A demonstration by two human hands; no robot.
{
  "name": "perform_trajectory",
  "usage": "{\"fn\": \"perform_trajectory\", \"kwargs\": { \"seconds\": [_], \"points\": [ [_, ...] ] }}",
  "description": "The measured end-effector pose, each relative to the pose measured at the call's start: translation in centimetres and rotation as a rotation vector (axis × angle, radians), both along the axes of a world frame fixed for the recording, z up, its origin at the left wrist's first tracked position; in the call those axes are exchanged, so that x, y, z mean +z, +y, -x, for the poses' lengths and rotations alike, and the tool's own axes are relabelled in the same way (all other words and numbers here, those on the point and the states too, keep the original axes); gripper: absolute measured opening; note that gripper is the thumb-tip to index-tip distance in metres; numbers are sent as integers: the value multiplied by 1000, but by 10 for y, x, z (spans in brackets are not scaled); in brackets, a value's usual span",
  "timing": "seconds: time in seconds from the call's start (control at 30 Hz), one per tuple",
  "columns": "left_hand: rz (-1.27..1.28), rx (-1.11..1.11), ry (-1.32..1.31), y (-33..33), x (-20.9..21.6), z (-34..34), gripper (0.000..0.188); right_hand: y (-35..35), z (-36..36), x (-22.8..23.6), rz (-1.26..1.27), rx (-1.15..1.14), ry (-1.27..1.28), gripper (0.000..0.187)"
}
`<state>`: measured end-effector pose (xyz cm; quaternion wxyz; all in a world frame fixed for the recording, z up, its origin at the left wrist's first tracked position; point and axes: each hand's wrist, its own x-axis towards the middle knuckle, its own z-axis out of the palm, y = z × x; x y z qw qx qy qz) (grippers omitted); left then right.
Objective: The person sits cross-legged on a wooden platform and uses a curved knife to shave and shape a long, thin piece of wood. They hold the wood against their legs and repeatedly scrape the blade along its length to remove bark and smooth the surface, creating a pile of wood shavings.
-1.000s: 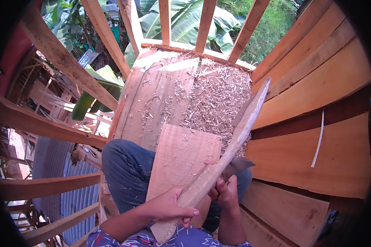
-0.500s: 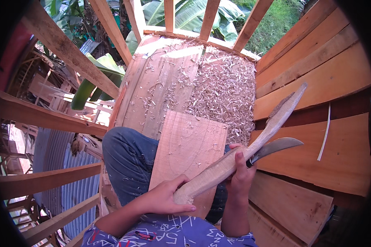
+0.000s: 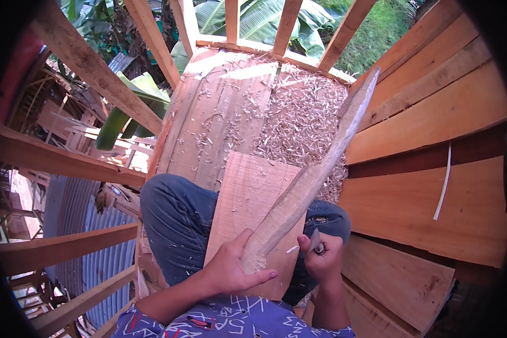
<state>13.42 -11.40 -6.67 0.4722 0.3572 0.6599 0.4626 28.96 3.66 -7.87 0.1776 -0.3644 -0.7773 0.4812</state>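
A long, roughly carved piece of wood [image 3: 307, 194] slants across my lap, its thick end near me and its thin tip pointing far right. My left hand [image 3: 234, 265] grips the thick end, thumb on the near side and fingers on the other. To the right of the wood, apart from it, my right hand [image 3: 325, 258] is closed round the handle of a knife [image 3: 315, 241]. Its blade is foreshortened, seen almost end-on. Beneath the carved wood a flat board [image 3: 245, 194] rests on my lap, dotted with shavings; a small pale shaving [image 3: 292, 249] shows beside my right hand.
Curled wood shavings [image 3: 304, 112] lie thick over the far right of the plank floor [image 3: 186, 135]. Board walling [image 3: 422, 191] stands close on my right, with a thin white strip [image 3: 445, 180] against it. Wooden rails [image 3: 67, 152] run along the left and far sides.
My right hand has let go of the carved wood and moved down and nearer, turning the knife from sideways to end-on. The wood's far tip has swung left and away from me.
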Motion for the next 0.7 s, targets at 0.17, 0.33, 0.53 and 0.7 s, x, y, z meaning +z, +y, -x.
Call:
{"fn": "perform_trajectory", "kwargs": {
  "seconds": [0.17,0.33,0.53,0.7],
  "points": [
    [26,2,85,3,7,1,72,-15,2,-6,-314,13,-150,26],
    [-21,16,76,3,16,-6,74,-6,10,-7,-423,-47,-156,29],
    [-91,61,28,3,17,-11,74,2,16,-10,-470,-103,-138,31],
    [17,42,-127,1,21,-10,79,8,18,-15,-476,-140,-97,31]
  ]
}}
